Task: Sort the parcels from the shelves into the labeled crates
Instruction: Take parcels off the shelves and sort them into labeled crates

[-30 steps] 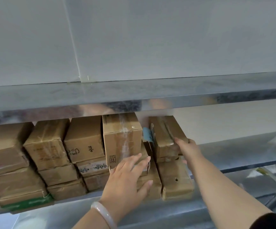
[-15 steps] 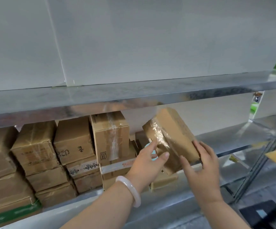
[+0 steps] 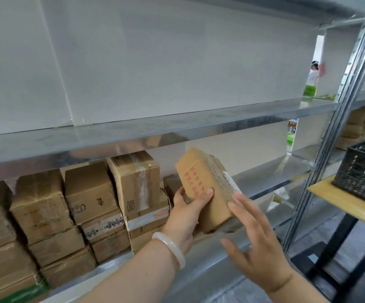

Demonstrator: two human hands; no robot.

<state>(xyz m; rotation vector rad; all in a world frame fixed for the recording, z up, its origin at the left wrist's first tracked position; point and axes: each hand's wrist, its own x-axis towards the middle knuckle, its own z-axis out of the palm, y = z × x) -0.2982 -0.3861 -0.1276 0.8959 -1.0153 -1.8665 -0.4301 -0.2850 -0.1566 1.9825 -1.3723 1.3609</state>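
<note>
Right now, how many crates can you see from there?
1: a black mesh crate on the wooden table, right of the shelf upright, cut off by the frame edge. Others may lie out of view. The left hand grips a parcel.

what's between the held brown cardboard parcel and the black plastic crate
Head view: beyond the brown cardboard parcel, bare steel shelf, then a grey metal upright post.
</note>
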